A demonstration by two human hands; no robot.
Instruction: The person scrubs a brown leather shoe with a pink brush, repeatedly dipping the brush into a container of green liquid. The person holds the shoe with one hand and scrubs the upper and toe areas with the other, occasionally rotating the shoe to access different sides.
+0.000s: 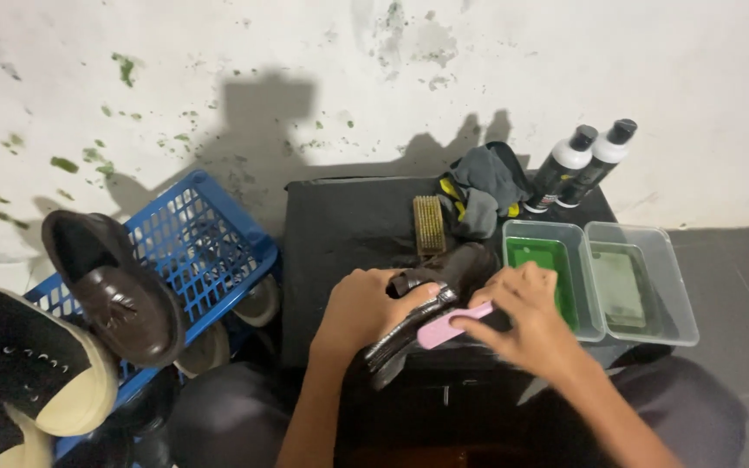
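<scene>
Hands meet over a dark counter covered in black cloth. The left hand is closed around a dark brown leather shoe, holding it tilted at the counter's near edge. The right hand grips a pink brush, whose head lies against the shoe's side. Behind the shoe rests a wooden bristle brush, and just beside that a heap of grey and yellow cloths. Two black bottles with white bands stand at the back right by the wall. Near the right hand sit two clear plastic tubs: one with green liquid and one with murky water. A blue plastic basket at the left carries a brown loafer on its rim.
</scene>
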